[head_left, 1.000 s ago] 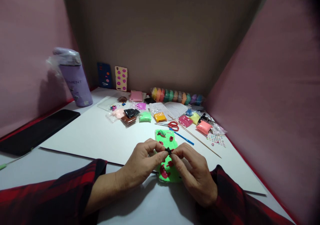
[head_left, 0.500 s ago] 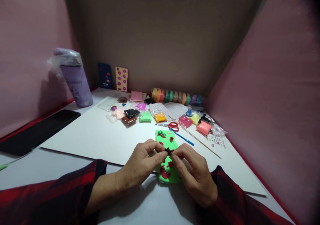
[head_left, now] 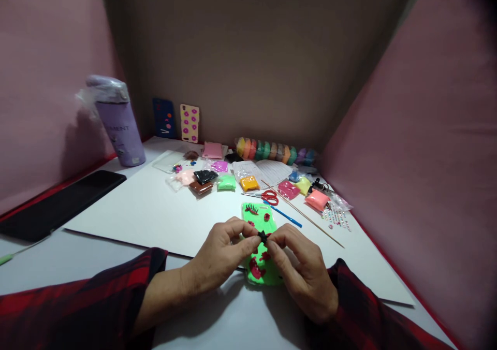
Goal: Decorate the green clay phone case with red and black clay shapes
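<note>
Head view, looking down at the desk: both hands are drawn together over the green phone case (head_left: 259, 215), which lies flat on the white sheet (head_left: 155, 210) just in front of the person. The left hand (head_left: 223, 254) and the right hand (head_left: 298, 267) meet fingertip to fingertip, each pinching one side of a tiny black clay piece (head_left: 263, 235) held just above the middle of the case. Here's the risk, to my eye: that piece is soft and very small, so too hard a squeeze could flatten its shape, and a pull from either side could tear it in two. If the grip slips, it could land on the red decorations already sitting on the case and smudge them. Both wrists sit low, the forearms in red plaid sleeves angle in from either side, and the other fingers curl under, clear of the clay. Beyond the case lie red scissors (head_left: 269, 197), a blue tool (head_left: 285, 216) and a wooden skewer (head_left: 306, 216), with a black clay packet (head_left: 204, 175) among other coloured packets further back and a purple tumbler (head_left: 118, 127) far left.
</note>
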The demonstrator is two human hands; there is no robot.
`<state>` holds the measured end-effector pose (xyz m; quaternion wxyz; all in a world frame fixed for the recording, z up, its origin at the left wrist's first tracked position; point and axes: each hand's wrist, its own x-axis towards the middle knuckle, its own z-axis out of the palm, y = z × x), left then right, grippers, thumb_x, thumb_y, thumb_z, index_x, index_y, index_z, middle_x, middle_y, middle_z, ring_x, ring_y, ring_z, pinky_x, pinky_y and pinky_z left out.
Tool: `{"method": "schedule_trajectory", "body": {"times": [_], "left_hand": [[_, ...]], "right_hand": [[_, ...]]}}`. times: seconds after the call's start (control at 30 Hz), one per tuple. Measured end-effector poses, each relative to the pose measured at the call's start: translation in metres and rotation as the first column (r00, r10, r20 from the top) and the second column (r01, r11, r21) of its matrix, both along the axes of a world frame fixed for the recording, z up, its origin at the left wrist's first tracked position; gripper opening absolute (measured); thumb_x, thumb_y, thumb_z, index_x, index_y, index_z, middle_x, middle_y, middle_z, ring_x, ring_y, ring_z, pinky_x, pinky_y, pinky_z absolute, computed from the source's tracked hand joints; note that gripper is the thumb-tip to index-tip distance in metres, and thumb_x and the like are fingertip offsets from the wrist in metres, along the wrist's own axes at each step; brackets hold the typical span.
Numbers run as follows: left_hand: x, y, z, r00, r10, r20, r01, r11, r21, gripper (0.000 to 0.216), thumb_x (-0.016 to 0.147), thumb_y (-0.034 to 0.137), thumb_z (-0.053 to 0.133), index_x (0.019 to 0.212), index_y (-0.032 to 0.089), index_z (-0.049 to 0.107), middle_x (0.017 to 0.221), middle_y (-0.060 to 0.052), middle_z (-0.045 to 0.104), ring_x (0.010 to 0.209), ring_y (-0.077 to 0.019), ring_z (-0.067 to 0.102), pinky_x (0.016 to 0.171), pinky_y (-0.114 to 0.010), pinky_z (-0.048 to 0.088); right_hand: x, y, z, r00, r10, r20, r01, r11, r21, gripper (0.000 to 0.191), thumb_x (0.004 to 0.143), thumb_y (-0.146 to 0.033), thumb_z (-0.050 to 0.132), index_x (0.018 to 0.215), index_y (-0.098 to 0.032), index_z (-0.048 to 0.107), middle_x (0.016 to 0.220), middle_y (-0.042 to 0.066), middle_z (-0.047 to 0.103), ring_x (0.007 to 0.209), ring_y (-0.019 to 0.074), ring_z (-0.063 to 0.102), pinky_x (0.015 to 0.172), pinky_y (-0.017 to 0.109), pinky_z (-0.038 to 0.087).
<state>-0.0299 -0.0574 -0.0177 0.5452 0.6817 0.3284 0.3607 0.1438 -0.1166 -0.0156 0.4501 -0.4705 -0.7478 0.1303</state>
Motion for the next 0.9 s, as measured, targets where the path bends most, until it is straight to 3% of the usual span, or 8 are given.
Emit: {"method": "schedule_trajectory", "body": {"times": [0.9], "left_hand": [[-0.0005, -0.0025, 0.0015, 1.0, -0.001, 0.028, 0.002, 0.999, -0.04, 0.018, 0.081, 0.031, 0.061, 0.075, 0.014, 0.064, 0.073, -0.002, 0.055, 0.068, -0.0133, 0.049, 0.06, -0.024, 0.04]], "right_hand": [[-0.0009, 0.0, 0.0018, 1.0, 0.007, 0.006, -0.007, 1.0, 0.015, 0.015, 0.092, -0.02, 0.048, 0.079, -0.018, 0.055, 0.071, 0.001, 0.054, 0.069, 0.0148, 0.051, 0.064, 0.03, 0.039]]}}
